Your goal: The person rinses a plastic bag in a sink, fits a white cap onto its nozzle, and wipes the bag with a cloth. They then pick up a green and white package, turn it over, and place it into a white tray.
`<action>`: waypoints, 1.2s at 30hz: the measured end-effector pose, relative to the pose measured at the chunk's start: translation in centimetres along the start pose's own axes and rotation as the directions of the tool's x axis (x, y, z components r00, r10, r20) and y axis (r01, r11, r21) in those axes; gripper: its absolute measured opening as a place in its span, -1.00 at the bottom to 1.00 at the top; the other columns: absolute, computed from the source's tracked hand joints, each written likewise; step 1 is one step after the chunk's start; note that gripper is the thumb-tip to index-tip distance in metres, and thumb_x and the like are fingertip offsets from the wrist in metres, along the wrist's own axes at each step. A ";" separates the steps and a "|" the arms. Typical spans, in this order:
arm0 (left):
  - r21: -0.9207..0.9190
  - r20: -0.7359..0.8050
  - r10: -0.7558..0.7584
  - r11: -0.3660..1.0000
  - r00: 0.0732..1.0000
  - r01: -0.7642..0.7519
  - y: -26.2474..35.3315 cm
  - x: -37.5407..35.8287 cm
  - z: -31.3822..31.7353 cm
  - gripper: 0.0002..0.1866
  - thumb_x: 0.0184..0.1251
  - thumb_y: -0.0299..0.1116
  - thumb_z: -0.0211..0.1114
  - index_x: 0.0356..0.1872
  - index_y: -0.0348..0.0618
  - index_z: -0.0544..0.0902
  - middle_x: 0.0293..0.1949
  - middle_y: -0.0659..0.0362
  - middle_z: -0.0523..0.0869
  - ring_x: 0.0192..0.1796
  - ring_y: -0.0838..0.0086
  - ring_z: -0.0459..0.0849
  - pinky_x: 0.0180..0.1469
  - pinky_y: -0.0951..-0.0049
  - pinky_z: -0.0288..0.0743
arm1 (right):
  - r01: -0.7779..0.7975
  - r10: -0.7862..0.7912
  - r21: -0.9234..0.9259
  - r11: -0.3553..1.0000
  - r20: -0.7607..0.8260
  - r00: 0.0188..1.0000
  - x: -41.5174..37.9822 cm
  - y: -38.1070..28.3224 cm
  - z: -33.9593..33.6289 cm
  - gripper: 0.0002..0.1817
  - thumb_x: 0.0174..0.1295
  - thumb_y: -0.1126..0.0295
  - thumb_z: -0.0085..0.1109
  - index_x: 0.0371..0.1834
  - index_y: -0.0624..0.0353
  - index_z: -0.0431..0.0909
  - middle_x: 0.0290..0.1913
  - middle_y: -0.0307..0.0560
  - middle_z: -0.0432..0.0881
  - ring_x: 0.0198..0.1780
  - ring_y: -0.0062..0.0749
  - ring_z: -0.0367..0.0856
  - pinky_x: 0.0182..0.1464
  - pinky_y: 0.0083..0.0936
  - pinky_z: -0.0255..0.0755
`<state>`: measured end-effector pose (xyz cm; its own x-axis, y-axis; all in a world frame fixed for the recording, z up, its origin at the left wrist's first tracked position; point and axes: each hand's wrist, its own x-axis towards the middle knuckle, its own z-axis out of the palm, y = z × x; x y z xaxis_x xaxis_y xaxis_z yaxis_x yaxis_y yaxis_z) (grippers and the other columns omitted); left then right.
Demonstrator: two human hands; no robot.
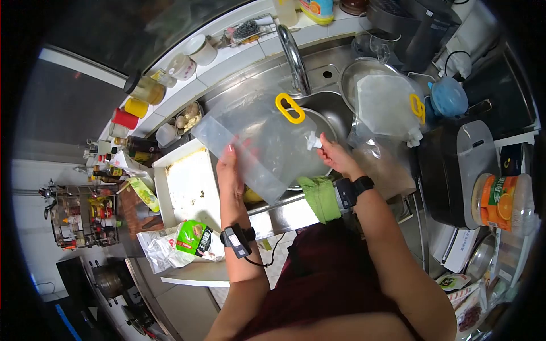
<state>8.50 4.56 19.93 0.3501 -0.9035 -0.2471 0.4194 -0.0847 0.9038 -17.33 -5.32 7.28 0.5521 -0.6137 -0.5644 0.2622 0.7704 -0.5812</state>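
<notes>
A large clear plastic bag [259, 142] with a yellow handle [290, 108] and a white spout [313, 141] is held over the sink. My left hand [232, 170] holds the bag near its left edge, partly seen through the plastic. My right hand [334, 154] is closed on the white spout at the bag's right side. Under the bag lies a round metal basin [325, 126]. A green cloth [319, 199] hangs over the sink's front edge, beside my right wrist.
The faucet [294, 59] rises behind the bag. A second pouch with a yellow handle [389, 105] lies to the right, near a black appliance [459, 170]. On the left are a white tray [187, 184], a green packet [193, 237] and jars [145, 90].
</notes>
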 end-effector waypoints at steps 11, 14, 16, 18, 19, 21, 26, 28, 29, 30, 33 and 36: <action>-0.103 -0.307 0.044 0.991 0.951 -0.080 -2.9 1.4 -1.7 -0.76 0.38 -0.32 0.01 -0.09 -0.28 0.45 -0.26 -0.04 0.62 -0.35 0.14 0.66 -0.33 0.25 0.59 | 0.287 -0.283 -0.030 0.957 0.100 0.954 0.8 -0.1 0.5 -0.71 0.33 0.28 -0.03 0.01 0.21 0.39 -0.32 -0.26 0.47 -0.36 -0.64 0.43 -0.24 -0.68 0.41; -0.174 -0.330 -0.019 0.984 0.944 -0.041 -3.6 1.4 -2.4 -0.78 0.39 -0.32 0.01 -0.12 -0.27 0.45 -0.27 -0.04 0.63 -0.35 0.14 0.65 -0.34 0.22 0.59 | 0.302 -0.295 -0.161 0.940 0.068 0.953 0.9 0.2 0.6 -0.66 0.31 0.35 -0.03 0.10 0.26 0.35 -0.32 -0.23 0.50 -0.36 -0.61 0.46 -0.24 -0.65 0.43; -0.220 -0.332 -0.078 0.976 0.940 0.003 -4.2 1.5 -2.9 -0.78 0.39 -0.32 0.00 -0.14 -0.26 0.46 -0.29 -0.02 0.63 -0.34 0.14 0.65 -0.34 0.20 0.58 | 0.347 -0.343 -0.234 0.908 0.059 0.937 1.3 0.5 0.5 -0.65 0.30 0.37 -0.03 0.11 0.27 0.34 -0.33 -0.21 0.51 -0.38 -0.60 0.47 -0.26 -0.65 0.44; -0.261 -0.359 -0.141 0.964 0.923 0.046 -4.8 1.8 -3.3 -0.79 0.40 -0.32 -0.02 -0.13 -0.25 0.45 -0.29 -0.01 0.63 -0.32 0.14 0.65 -0.33 0.19 0.58 | 0.413 -0.415 -0.320 0.853 0.068 0.907 1.4 0.6 0.6 -0.64 0.29 0.38 -0.02 0.12 0.28 0.33 -0.34 -0.20 0.52 -0.40 -0.59 0.48 -0.27 -0.63 0.44; -0.282 -0.370 -0.172 0.957 0.913 0.066 -5.0 1.9 -3.5 -0.79 0.40 -0.32 -0.03 -0.13 -0.24 0.45 -0.29 -0.01 0.63 -0.31 0.14 0.64 -0.33 0.18 0.58 | 0.457 -0.461 -0.367 0.810 0.083 0.884 1.4 0.7 0.9 -0.64 0.29 0.38 -0.02 0.11 0.28 0.33 -0.34 -0.20 0.53 -0.41 -0.59 0.49 -0.28 -0.63 0.45; -0.237 -0.399 -0.160 0.969 0.903 0.068 -5.3 2.0 -3.6 -0.77 0.39 -0.30 -0.01 -0.12 -0.25 0.44 -0.28 -0.01 0.64 -0.30 0.15 0.64 -0.31 0.19 0.57 | 0.470 -0.480 -0.389 0.792 0.076 0.874 1.4 0.7 1.1 -0.66 0.29 0.36 -0.01 0.08 0.26 0.35 -0.36 -0.20 0.53 -0.42 -0.59 0.48 -0.30 -0.62 0.44; -0.191 -0.218 -0.078 0.981 0.973 0.036 -4.3 1.7 -4.3 -0.67 0.32 -0.23 0.07 -0.07 -0.31 0.41 -0.18 -0.06 0.61 -0.19 0.13 0.62 -0.14 0.19 0.53 | 0.210 -0.221 -0.165 0.964 -0.047 0.974 0.4 -0.2 0.9 -0.71 0.32 0.17 -0.05 -0.12 0.16 0.42 -0.43 -0.24 0.50 -0.49 -0.64 0.42 -0.42 -0.67 0.37; -0.179 -0.157 -0.063 0.983 0.986 0.034 -3.8 1.4 -3.3 -0.62 0.30 -0.20 0.10 -0.05 -0.33 0.40 -0.11 -0.10 0.59 -0.11 0.11 0.59 -0.04 0.18 0.48 | 0.172 -0.180 -0.122 0.978 -0.061 0.982 0.6 0.2 0.3 -0.68 0.32 0.07 -0.08 -0.18 0.11 0.41 -0.45 -0.25 0.49 -0.52 -0.65 0.39 -0.46 -0.70 0.32; -0.197 -0.133 -0.081 0.979 0.988 0.053 -3.7 0.8 -2.8 -0.57 0.28 -0.18 0.13 0.00 -0.35 0.39 -0.02 -0.16 0.54 -0.01 0.08 0.55 0.08 0.16 0.41 | 0.153 -0.160 -0.099 0.983 -0.067 0.985 0.8 0.4 0.1 -0.66 0.32 0.03 -0.09 -0.22 0.09 0.41 -0.46 -0.26 0.48 -0.53 -0.66 0.37 -0.47 -0.71 0.30; -0.206 -0.102 -0.087 0.976 0.991 0.065 -3.6 0.6 -2.4 -0.54 0.28 -0.17 0.13 0.02 -0.35 0.37 0.02 -0.15 0.51 0.04 0.08 0.51 0.10 0.16 0.38 | 0.142 -0.148 -0.084 0.986 -0.070 0.987 1.1 0.7 -0.2 -0.66 0.31 0.02 -0.09 -0.22 0.08 0.41 -0.46 -0.26 0.48 -0.54 -0.66 0.36 -0.48 -0.71 0.30; -0.194 -0.045 -0.096 0.977 0.994 0.085 -3.7 0.2 -2.2 -0.49 0.27 -0.12 0.15 0.07 -0.34 0.34 0.09 -0.10 0.45 0.14 0.09 0.43 0.17 0.15 0.30 | 0.103 -0.106 -0.038 0.994 -0.065 0.992 1.5 1.5 -1.0 -0.64 0.31 -0.01 -0.09 -0.22 0.07 0.40 -0.45 -0.26 0.49 -0.55 -0.68 0.35 -0.48 -0.73 0.28; -0.132 -0.076 -0.090 0.988 0.993 0.079 -4.0 0.6 -3.0 -0.45 0.25 -0.09 0.17 0.08 -0.33 0.35 0.09 -0.06 0.47 0.13 0.13 0.44 0.18 0.15 0.28 | 0.094 -0.096 -0.048 0.994 -0.052 0.994 1.0 1.3 -0.8 -0.64 0.30 -0.03 -0.09 -0.21 0.05 0.40 -0.46 -0.28 0.48 -0.55 -0.70 0.34 -0.48 -0.74 0.28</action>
<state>9.54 5.67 15.11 0.3733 -0.8580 -0.3529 0.5525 -0.1000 0.8275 -17.10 -5.11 5.50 0.4823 -0.6933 -0.5355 0.2747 0.7002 -0.6590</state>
